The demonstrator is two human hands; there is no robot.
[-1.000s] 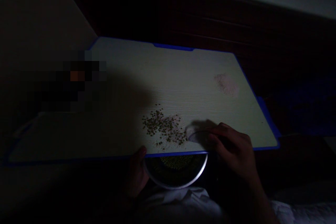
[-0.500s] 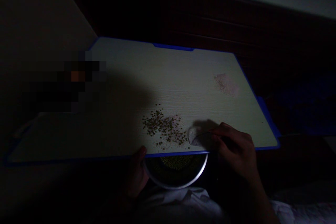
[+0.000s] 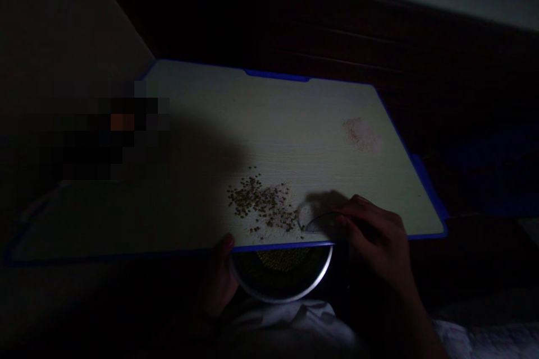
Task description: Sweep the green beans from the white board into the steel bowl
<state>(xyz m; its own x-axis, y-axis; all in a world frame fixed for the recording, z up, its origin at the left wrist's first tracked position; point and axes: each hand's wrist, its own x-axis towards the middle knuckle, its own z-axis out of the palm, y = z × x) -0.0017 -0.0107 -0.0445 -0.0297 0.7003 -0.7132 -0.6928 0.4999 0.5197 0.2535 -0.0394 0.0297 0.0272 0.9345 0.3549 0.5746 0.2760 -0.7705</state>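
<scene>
Across the middle of the dim scene lies a pale board (image 3: 290,115) edged in blue, with 2 blue tabs, 1 on its far edge and 1 on its right. Near the middle of its near edge, small dark seeds (image 3: 252,196) are scattered loosely, with pale crumbs among them. Just to their right, the right hand (image 3: 379,238) has its grip clamped on a thin see-through piece (image 3: 318,227), thumb and fingers pinched together, the piece's curved edge close beside the nearest seeds.

The left hand (image 3: 221,280) is left of these, its thumb touching the board's near edge; its other fingers are hidden, so I cannot tell whether that grip is clamped on anything. Beside it, below the near edge, sits a bowl (image 3: 323,272) with a shiny rim, holding small greenish grains (image 3: 280,261); the board covers its far part. Far to the right on the board is a pinkish powdery patch (image 3: 360,133). Whitish cloth (image 3: 303,320) lies nearest, just beyond the bowl's near rim.
</scene>
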